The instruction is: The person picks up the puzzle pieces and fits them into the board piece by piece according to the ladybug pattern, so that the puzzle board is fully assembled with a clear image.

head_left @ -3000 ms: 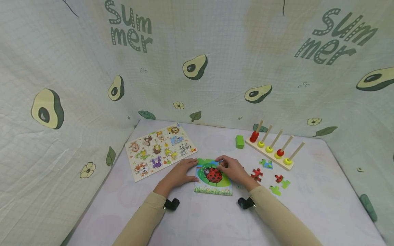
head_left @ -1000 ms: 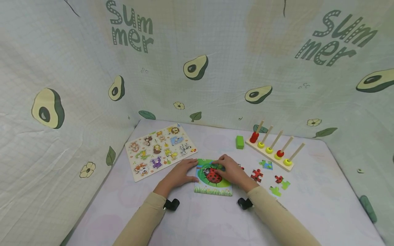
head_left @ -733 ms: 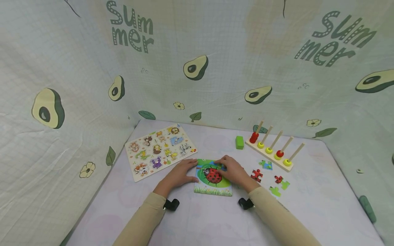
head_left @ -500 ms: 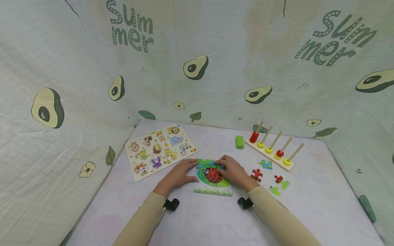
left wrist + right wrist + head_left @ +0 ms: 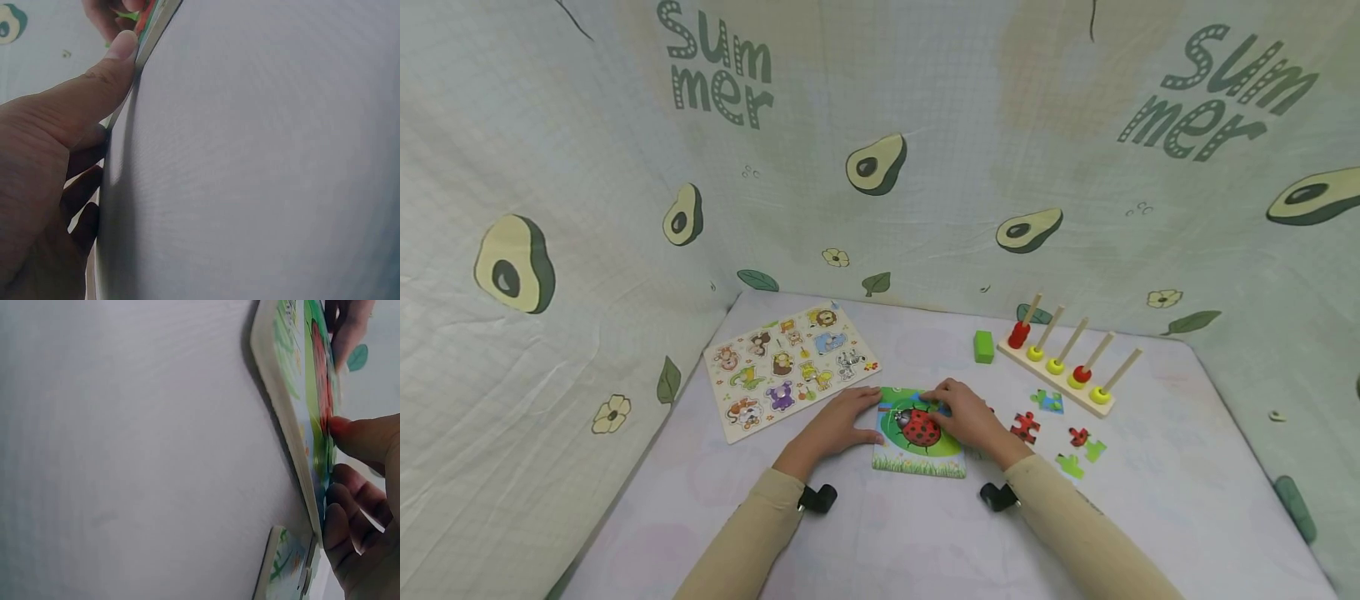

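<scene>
Animal board [image 5: 737,433]: largest item, far left of ladybird puzzle [image 5: 919,432], which lies flat between hands. Left hand [image 5: 844,421]: thumb and fingers apart, touching puzzle's left edge. Right hand [image 5: 967,417]: bent over far-right part; whether fingertips pinch anything, cannot tell. Loose pieces [image 5: 1025,427]: to right. Advisable technique: brace lightly left, align edges, press evenly downward.

Right of one ladybug puzzle [image 5: 919,427] sit five pegs [image 5: 1073,339] and four-plus pieces [image 5: 1025,427]; left, one animal board [image 5: 790,360]; beyond, one block [image 5: 983,347].
</scene>
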`<state>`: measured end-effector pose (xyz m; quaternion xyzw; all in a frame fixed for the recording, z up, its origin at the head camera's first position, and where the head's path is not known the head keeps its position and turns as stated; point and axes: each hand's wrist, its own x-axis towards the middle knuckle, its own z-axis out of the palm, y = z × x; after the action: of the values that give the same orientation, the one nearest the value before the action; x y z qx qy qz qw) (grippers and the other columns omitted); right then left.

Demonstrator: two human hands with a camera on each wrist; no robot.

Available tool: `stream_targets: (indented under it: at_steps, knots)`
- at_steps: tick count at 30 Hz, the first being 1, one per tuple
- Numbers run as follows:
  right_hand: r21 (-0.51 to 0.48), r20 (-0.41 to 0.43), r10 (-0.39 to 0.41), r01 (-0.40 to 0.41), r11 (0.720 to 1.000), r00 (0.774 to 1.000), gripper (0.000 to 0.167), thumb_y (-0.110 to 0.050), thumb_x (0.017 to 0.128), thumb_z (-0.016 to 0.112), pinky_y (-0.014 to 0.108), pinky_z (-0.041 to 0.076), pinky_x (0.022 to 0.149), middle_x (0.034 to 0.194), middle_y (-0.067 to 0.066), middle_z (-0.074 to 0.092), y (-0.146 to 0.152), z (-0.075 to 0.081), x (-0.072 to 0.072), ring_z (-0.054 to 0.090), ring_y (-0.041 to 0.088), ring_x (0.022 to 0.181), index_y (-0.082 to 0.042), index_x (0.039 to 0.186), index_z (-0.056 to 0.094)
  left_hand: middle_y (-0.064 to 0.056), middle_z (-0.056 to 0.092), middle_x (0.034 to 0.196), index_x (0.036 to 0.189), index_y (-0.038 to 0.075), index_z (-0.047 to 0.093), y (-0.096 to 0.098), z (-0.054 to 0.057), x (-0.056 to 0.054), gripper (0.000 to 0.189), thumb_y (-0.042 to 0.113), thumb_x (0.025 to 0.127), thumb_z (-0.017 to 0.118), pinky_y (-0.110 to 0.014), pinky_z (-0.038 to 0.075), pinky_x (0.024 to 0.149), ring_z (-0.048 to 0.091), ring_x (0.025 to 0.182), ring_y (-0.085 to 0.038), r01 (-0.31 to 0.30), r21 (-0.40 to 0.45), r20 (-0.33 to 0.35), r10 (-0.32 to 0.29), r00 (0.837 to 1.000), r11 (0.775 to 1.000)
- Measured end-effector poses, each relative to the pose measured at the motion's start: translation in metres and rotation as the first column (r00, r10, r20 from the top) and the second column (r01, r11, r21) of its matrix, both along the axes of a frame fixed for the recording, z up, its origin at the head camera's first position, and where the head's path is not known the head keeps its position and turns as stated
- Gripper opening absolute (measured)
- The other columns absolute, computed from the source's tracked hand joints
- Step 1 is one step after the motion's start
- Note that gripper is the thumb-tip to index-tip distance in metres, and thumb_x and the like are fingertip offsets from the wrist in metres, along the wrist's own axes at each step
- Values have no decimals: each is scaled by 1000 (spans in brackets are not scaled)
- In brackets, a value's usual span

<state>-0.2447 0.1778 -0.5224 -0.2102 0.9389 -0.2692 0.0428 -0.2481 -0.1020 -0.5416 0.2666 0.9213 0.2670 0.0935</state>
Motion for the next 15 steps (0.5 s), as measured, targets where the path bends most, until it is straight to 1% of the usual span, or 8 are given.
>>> stream_targets:
  at_steps: [7,15]
  knots:
    - [-47,-2,9,-9,999,1000,35,-20,97,71,36,49,78,114,4,61,6,-2,1,53,16,91,-12,132,69,-5,41,160,155,14,45,0,0,1,84,52,87,76,-43,29,123,33,149,-27,1,0,1,-1,1000,1000]
    - [-94,-1,-30,30,995,1000,32,-16,97,71,37,52,79,108,-1,62,17,-2,3,55,11,88,-14,129,70,-4,41,160,155,15,45,0,-1,0,84,54,87,75,-44,29,122,33,149,-27,2,-3,-6,-2,1000,1000]
